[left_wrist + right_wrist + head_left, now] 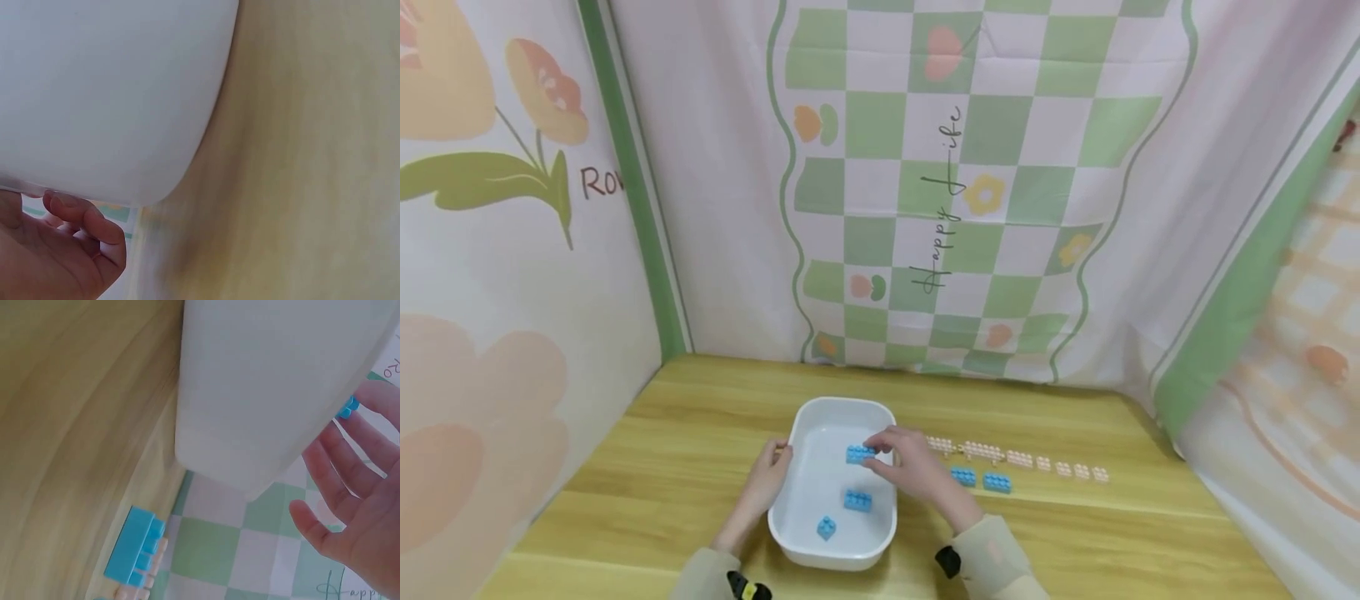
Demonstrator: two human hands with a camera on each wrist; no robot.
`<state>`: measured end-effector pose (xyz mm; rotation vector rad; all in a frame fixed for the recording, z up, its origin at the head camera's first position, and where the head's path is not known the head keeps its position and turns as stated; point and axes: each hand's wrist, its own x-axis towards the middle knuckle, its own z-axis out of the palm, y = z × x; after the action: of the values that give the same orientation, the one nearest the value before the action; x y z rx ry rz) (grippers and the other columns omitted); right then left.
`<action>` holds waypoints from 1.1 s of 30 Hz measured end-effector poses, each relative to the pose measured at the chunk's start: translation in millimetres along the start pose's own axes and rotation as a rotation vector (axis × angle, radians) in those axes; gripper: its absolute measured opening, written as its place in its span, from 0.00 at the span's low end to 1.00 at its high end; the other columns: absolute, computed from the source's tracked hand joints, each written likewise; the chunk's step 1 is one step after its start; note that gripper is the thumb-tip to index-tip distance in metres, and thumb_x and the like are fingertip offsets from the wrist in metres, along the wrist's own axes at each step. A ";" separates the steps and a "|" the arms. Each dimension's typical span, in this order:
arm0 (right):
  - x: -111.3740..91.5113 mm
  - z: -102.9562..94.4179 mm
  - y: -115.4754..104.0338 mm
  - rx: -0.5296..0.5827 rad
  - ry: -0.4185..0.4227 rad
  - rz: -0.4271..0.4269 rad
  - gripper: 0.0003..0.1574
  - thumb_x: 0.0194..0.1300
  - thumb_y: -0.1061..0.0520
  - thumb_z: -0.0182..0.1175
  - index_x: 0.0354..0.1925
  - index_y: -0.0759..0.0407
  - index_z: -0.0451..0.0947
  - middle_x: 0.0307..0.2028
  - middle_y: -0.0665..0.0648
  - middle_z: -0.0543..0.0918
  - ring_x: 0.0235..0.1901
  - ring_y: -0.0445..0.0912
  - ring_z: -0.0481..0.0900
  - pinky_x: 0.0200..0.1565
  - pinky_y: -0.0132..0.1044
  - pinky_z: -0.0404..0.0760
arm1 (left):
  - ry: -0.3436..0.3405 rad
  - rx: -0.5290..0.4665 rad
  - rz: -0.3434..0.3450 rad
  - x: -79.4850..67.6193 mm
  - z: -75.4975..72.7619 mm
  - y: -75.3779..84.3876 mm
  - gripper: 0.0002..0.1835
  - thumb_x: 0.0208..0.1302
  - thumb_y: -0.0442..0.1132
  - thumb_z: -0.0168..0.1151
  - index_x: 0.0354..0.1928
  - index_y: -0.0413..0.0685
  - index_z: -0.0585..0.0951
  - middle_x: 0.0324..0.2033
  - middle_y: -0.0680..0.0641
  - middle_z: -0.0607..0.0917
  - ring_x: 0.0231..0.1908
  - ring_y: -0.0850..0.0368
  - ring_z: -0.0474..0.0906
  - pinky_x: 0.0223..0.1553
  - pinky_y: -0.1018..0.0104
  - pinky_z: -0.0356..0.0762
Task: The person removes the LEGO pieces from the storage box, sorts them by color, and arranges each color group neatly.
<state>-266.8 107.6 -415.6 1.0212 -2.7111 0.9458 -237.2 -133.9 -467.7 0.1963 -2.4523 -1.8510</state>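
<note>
A white plastic basin (833, 560) stands on the wooden table. My left hand (767, 477) grips its left rim, and in the left wrist view the curled fingers (103, 234) lie at the basin's edge. Over the basin's right side, my right hand (917, 468) pinches a blue building block (856, 454) between thumb and fingers. In the right wrist view only a bit of that block (347, 407) shows past the rim. Inside the basin lie a longer blue block (857, 500) and a small blue block (826, 527).
Right of the basin, two blue blocks (997, 482) lie on the table (1105, 533). Behind them runs a row of several pale pink blocks (1019, 458). A checked curtain (940, 250) hangs at the table's far edge.
</note>
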 end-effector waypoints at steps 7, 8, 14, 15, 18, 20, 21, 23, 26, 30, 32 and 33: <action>-9.7 -7.5 8.3 0.004 0.047 0.041 0.16 0.60 0.51 0.63 0.45 0.58 0.81 0.39 0.52 0.83 0.41 0.46 0.80 0.44 0.45 0.80 | 0.004 -0.006 0.001 1.2 0.2 -0.8 0.20 0.72 0.43 0.42 0.56 0.34 0.68 0.41 0.34 0.80 0.34 0.52 0.80 0.33 0.60 0.80; -11.0 -9.1 9.5 0.008 0.063 0.038 0.16 0.60 0.52 0.64 0.44 0.58 0.81 0.39 0.53 0.84 0.40 0.47 0.80 0.44 0.46 0.80 | 0.006 -0.006 0.001 1.4 0.2 -0.7 0.20 0.72 0.43 0.42 0.56 0.34 0.68 0.41 0.33 0.80 0.34 0.52 0.80 0.33 0.60 0.80; -19.6 -19.1 17.3 0.042 0.130 0.054 0.12 0.57 0.56 0.66 0.40 0.57 0.82 0.38 0.53 0.84 0.39 0.47 0.80 0.44 0.47 0.80 | 0.011 -0.001 -0.002 1.5 0.3 0.2 0.20 0.72 0.43 0.42 0.56 0.34 0.68 0.41 0.33 0.80 0.34 0.52 0.80 0.34 0.60 0.80; -21.4 -21.1 18.5 0.047 0.136 0.067 0.11 0.57 0.56 0.66 0.40 0.57 0.82 0.38 0.53 0.84 0.39 0.48 0.80 0.44 0.48 0.80 | 0.012 -0.001 -0.003 1.4 0.5 0.2 0.20 0.72 0.43 0.42 0.56 0.34 0.68 0.42 0.33 0.80 0.34 0.52 0.80 0.34 0.60 0.80; -27.2 -26.9 22.4 0.068 0.137 0.129 0.11 0.57 0.54 0.66 0.40 0.54 0.82 0.38 0.51 0.84 0.40 0.47 0.79 0.45 0.48 0.80 | 0.012 0.003 -0.008 1.1 0.9 -0.6 0.20 0.72 0.42 0.42 0.56 0.34 0.68 0.42 0.33 0.80 0.34 0.52 0.80 0.34 0.60 0.80; -31.4 -31.2 25.4 0.067 0.137 0.162 0.12 0.58 0.52 0.65 0.41 0.53 0.81 0.38 0.50 0.83 0.41 0.47 0.78 0.45 0.48 0.79 | 0.013 0.008 -0.004 0.9 1.4 -1.0 0.20 0.72 0.42 0.42 0.56 0.33 0.68 0.42 0.32 0.80 0.34 0.52 0.80 0.34 0.60 0.80; -33.4 -33.1 27.3 0.058 0.137 0.169 0.13 0.58 0.51 0.65 0.42 0.53 0.81 0.38 0.50 0.83 0.41 0.47 0.78 0.44 0.47 0.79 | 0.013 0.011 -0.003 0.8 1.6 -1.2 0.20 0.72 0.42 0.42 0.56 0.33 0.68 0.42 0.32 0.80 0.35 0.51 0.80 0.34 0.60 0.80; -37.4 -36.5 31.7 0.051 0.141 0.172 0.13 0.59 0.51 0.64 0.42 0.53 0.81 0.39 0.50 0.83 0.41 0.47 0.79 0.44 0.46 0.80 | 0.011 0.015 -0.004 0.4 1.8 -1.2 0.20 0.71 0.42 0.42 0.56 0.33 0.68 0.42 0.32 0.80 0.35 0.51 0.80 0.35 0.59 0.80; -43.8 -41.6 38.4 0.035 0.159 0.168 0.14 0.59 0.52 0.65 0.42 0.55 0.81 0.39 0.51 0.84 0.40 0.47 0.79 0.43 0.45 0.80 | 0.004 0.019 -0.005 -0.7 1.6 -0.4 0.21 0.71 0.42 0.41 0.57 0.32 0.67 0.43 0.31 0.79 0.36 0.50 0.80 0.35 0.59 0.80; -52.4 -49.0 47.1 0.026 0.179 0.192 0.12 0.59 0.53 0.65 0.41 0.54 0.81 0.38 0.51 0.83 0.39 0.46 0.80 0.44 0.45 0.80 | -0.001 0.023 0.000 -1.9 0.2 1.9 0.21 0.72 0.42 0.41 0.56 0.32 0.67 0.44 0.30 0.79 0.36 0.49 0.80 0.36 0.57 0.81; -56.6 -53.6 50.4 0.025 0.185 0.209 0.12 0.59 0.52 0.65 0.41 0.54 0.81 0.38 0.50 0.83 0.39 0.45 0.80 0.44 0.44 0.80 | -0.001 0.026 0.004 -2.2 -0.9 2.9 0.21 0.72 0.42 0.41 0.56 0.31 0.67 0.44 0.29 0.79 0.37 0.48 0.80 0.36 0.57 0.81; -58.9 -55.9 52.5 0.019 0.187 0.220 0.12 0.59 0.52 0.64 0.42 0.54 0.81 0.38 0.50 0.83 0.38 0.44 0.79 0.44 0.43 0.80 | 0.001 0.030 0.006 -2.1 -1.4 3.1 0.21 0.72 0.42 0.41 0.56 0.31 0.67 0.44 0.29 0.78 0.37 0.47 0.80 0.36 0.56 0.81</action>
<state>-261.0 204.2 -415.0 0.6096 -2.6986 1.0435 -235.1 -134.1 -464.2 0.1915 -2.4787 -1.8125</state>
